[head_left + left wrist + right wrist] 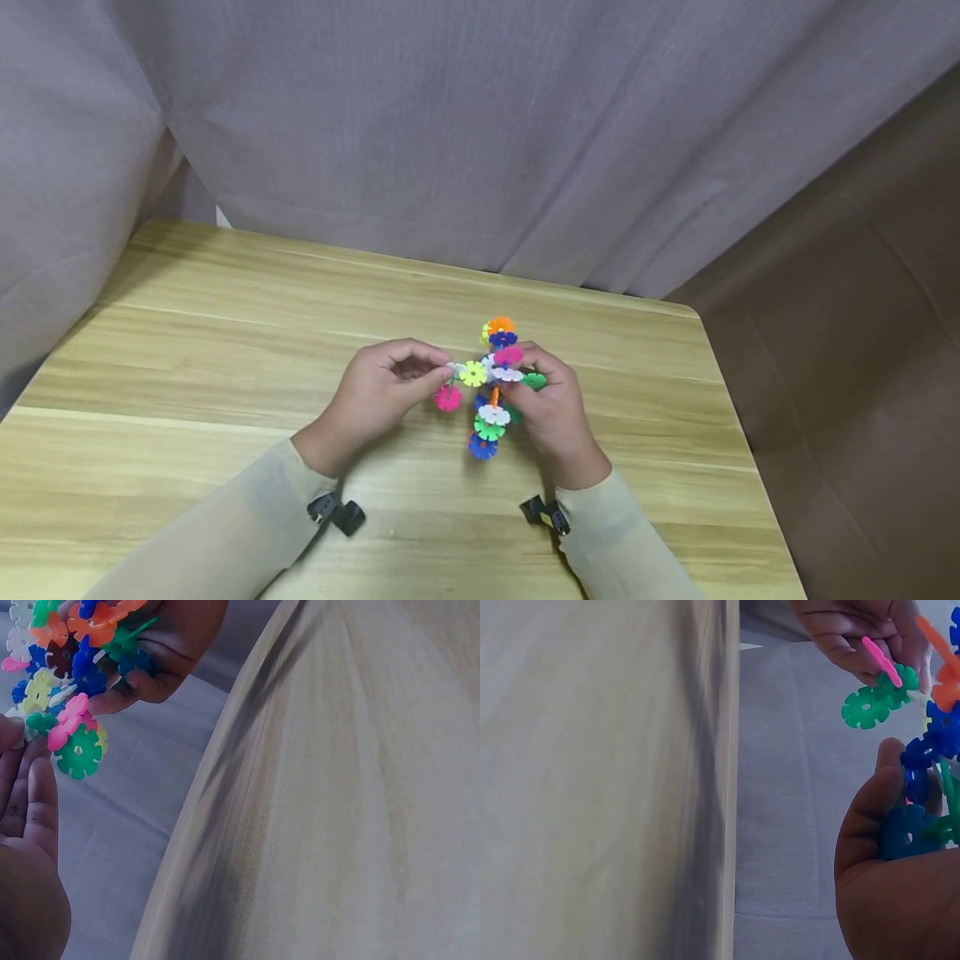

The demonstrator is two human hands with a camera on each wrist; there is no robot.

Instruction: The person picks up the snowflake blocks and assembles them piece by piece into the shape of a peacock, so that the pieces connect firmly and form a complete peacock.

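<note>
I am holding a cluster of interlocked plastic snowflake discs [491, 383] above the middle of the wooden bench [187, 350], between both my hands. My right hand [551, 408] is curling its fingers and thumb around the right side of the cluster, so that grip is closed on it; in the right wrist view my thumb [870, 810] is pressing against the blue discs [915, 825]. My left hand [375, 392] is pinching at the left end of the cluster, beside the yellow disc [472, 373], with the fingertips drawn together. From the head view I am taking that pinch to be on a pale disc at the edge, though the piece is too small to be sure of its colour. A pink disc [448, 398] is hanging just below my left fingertips, and in the left wrist view a green disc [78, 754] is sitting beneath a pink one near my open palm [26, 847]. An orange disc [501, 324] is topping the cluster at the far end, and a blue disc [482, 447] is sticking out at the near end. Both my forearms are wearing pale sleeves [247, 517], each with a small black clip [337, 512] at the wrist. A grey curtain [450, 125] is hanging behind the bench.
</note>
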